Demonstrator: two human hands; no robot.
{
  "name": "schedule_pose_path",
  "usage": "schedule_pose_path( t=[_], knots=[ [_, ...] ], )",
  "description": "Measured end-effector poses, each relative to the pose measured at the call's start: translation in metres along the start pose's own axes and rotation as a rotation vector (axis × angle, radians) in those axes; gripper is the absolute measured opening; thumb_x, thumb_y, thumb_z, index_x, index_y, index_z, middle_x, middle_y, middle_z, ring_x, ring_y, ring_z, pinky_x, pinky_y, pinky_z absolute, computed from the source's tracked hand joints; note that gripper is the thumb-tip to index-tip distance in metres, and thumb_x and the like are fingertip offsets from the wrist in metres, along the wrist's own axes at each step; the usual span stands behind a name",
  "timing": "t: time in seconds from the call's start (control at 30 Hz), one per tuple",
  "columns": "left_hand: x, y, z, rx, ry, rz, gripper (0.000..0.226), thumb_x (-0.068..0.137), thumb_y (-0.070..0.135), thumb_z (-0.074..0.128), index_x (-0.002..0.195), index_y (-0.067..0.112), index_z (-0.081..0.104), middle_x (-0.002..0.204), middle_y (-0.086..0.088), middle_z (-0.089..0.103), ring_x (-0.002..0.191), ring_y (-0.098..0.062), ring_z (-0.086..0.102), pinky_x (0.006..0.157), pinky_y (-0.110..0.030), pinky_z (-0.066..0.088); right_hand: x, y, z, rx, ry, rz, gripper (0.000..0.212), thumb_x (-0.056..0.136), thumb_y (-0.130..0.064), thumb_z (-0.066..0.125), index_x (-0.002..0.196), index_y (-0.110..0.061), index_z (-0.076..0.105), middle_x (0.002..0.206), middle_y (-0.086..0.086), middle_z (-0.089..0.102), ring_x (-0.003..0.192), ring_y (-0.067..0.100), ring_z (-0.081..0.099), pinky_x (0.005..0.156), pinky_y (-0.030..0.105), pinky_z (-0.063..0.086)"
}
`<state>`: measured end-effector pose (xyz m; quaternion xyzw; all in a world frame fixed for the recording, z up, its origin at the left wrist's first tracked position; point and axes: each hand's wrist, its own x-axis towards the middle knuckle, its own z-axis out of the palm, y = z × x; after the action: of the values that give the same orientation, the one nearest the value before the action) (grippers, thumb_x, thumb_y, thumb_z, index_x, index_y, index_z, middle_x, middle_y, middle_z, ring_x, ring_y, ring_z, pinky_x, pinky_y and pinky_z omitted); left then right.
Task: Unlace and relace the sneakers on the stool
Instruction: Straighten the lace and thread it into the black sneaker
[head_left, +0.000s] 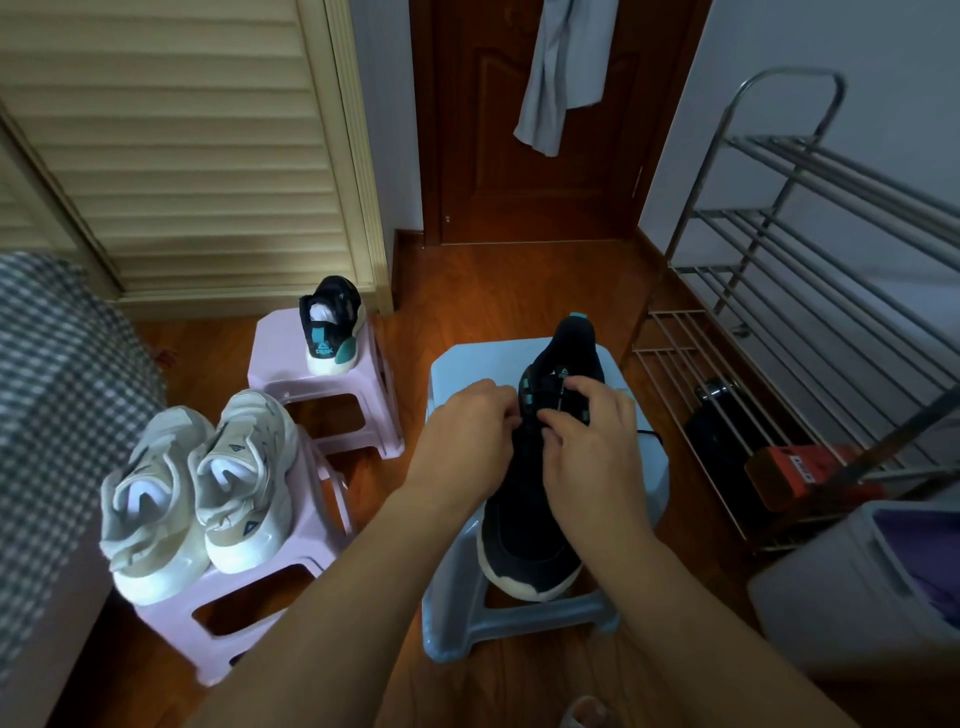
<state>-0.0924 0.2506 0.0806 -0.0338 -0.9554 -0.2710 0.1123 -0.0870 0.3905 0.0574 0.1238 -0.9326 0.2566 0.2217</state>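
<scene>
Sneaker: black fabric sneaker with teal eyelet trim and a white sole (524, 525) lies on the pale blue plastic stool (467, 369), toe toward me at 6 o'clock, heel at 12.
Left hand: my left hand (470, 431) sits at 9 o'clock of the lacing, fingers curled in at the eyelets, and I judge it's pinching lace, though the lace itself is hidden there.
Right hand: my right hand (592, 436) is on top of the tongue at 3 o'clock, fingertips curled and pinching at the lacing.
Lace: thin black lace end (652, 434) trails off at 3 o'clock over the stool edge.
Waiting: one matching black sneaker (332, 325) on the far pink plastic stool (280, 343) at 10 o'clock; a cream pair (192, 488) on the near pink stool (249, 603) at 8.
Risk: a sharp pull could drag the sneaker off the stool's near edge, since the toe already overhangs it.
Risk two: black lace on black fabric in dim light, so I could skip an eyelet.
</scene>
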Motion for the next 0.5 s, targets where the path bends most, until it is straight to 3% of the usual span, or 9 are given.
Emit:
schedule_pose_path(
  t=[0.07,0.2,0.3,0.5],
  knots=[
    [0.001,0.0,0.004,0.01,0.021,0.02,0.014,0.098,0.016,0.054,0.086,0.014,0.061,0.083,0.004,0.047,0.073,-0.015,0.045,0.059,-0.028,0.029,0.001,-0.002,0.002,0.05,0.003,0.042,0.018,0.091,-0.007,0.067,0.107,-0.007,0.076,0.117,0.004,0.058,0.109,0.016,0.049,0.091,0.031,0.049],
    [0.003,-0.006,0.009,0.033,0.05,-0.008,0.013,0.096,0.017,0.056,0.085,0.013,0.062,0.085,0.002,0.051,0.076,-0.02,0.052,0.064,-0.031,0.037,0.005,-0.001,0.006,0.009,-0.018,0.025,0.018,0.089,-0.004,0.066,0.103,-0.01,0.077,0.096,0.003,0.059,0.09,0.023,0.055,0.074,0.036,0.049],
    [0.007,-0.007,0.013,0.04,0.071,-0.015,0.016,0.098,0.02,0.057,0.092,0.012,0.068,0.091,-0.001,0.06,0.082,-0.02,0.057,0.069,-0.032,0.044,0.006,-0.005,0.007,0.021,-0.057,0.105,0.019,0.092,-0.012,0.062,0.106,-0.016,0.074,0.1,-0.003,0.052,0.095,0.02,0.051,0.077,0.027,0.04],
    [0.009,-0.013,0.017,-0.106,0.079,0.089,0.013,0.094,0.014,0.066,0.091,0.018,0.078,0.089,0.003,0.069,0.082,-0.015,0.064,0.075,-0.031,0.05,0.013,-0.004,0.0,-0.094,0.116,0.13,0.008,0.082,-0.012,0.076,0.087,-0.018,0.079,0.125,0.002,0.053,0.118,0.026,0.041,0.096,0.046,0.044]
  ],
)
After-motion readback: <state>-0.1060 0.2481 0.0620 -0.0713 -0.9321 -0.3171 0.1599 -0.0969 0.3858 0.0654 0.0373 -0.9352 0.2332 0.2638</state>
